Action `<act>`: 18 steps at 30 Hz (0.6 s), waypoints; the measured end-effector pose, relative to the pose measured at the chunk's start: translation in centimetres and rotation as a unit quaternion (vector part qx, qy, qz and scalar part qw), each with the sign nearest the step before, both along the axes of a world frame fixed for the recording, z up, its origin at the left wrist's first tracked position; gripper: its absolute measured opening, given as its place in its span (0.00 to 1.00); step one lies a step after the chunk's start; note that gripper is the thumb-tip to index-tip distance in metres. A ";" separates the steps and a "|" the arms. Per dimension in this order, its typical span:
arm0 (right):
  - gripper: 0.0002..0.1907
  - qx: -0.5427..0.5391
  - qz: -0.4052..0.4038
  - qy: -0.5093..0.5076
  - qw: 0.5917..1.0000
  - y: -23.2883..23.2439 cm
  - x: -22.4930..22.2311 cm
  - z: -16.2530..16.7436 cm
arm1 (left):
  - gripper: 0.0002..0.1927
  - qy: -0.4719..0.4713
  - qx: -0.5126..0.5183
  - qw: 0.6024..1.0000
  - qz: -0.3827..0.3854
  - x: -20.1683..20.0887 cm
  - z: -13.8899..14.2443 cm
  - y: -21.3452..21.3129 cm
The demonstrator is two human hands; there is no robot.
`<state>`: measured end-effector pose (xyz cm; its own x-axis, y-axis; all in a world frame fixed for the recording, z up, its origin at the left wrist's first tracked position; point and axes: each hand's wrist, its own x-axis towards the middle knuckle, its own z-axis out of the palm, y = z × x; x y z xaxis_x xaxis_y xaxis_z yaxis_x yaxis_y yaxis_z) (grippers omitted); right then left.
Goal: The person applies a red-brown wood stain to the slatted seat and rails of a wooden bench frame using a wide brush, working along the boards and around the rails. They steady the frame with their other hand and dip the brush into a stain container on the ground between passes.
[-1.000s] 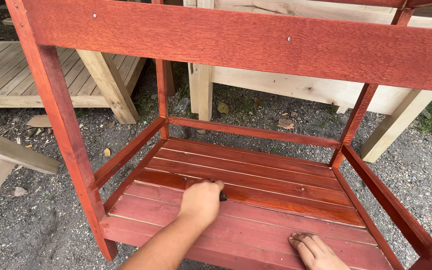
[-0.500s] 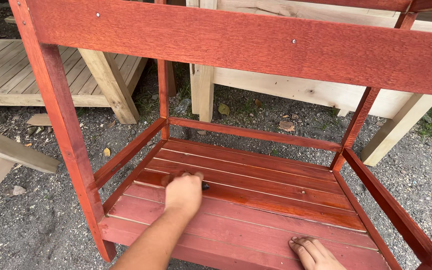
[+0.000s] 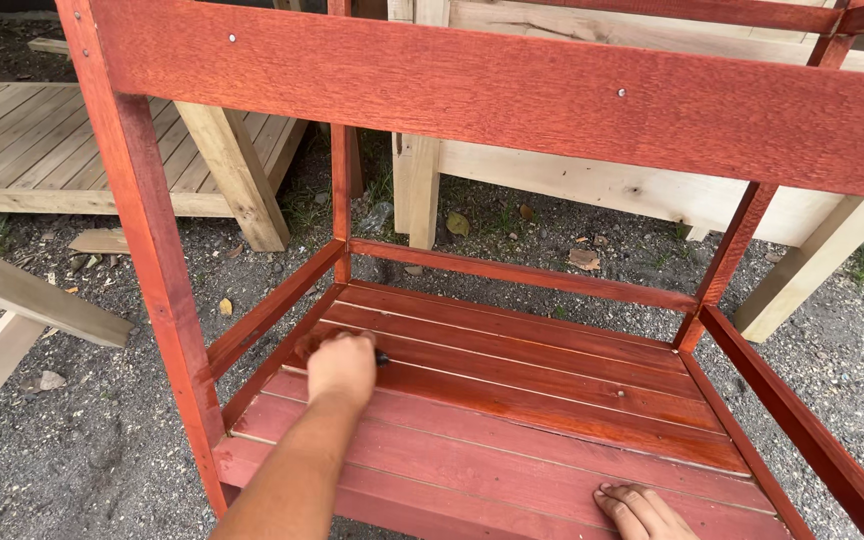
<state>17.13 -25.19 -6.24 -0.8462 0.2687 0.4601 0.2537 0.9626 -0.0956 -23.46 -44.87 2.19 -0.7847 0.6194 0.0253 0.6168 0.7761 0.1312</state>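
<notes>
Currently, in the head view, your left hand [image 3: 342, 366] is closed around a small dark tool [image 3: 382, 358], pressed to a wet, glossy slat [image 3: 552, 402] of the red wooden frame's [image 3: 472, 90] lower shelf. Your right hand [image 3: 642, 510] rests fingers spread, flat on the front slat [image 3: 472, 475], holding nothing.

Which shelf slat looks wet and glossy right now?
The slat running right from the left hand: third from the back. It shines darker and glossy; the slats nearer the camera, including the one under the right hand, look matte.
</notes>
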 end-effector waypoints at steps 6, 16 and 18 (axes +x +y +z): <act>0.14 0.009 -0.007 0.048 0.999 0.2 -1.1 0.3 | 0.10 -0.005 -0.041 0.999 -0.016 2.5 0.5 3.1; 0.17 -0.002 -0.021 0.003 1.000 -0.1 -0.4 0.7 | 0.11 -0.037 -0.057 0.997 0.043 -1.2 1.9 1.7; 0.17 -0.011 -0.026 -0.016 0.999 -0.2 -0.3 1.0 | 0.11 -0.065 -0.038 0.997 0.003 2.5 2.2 4.2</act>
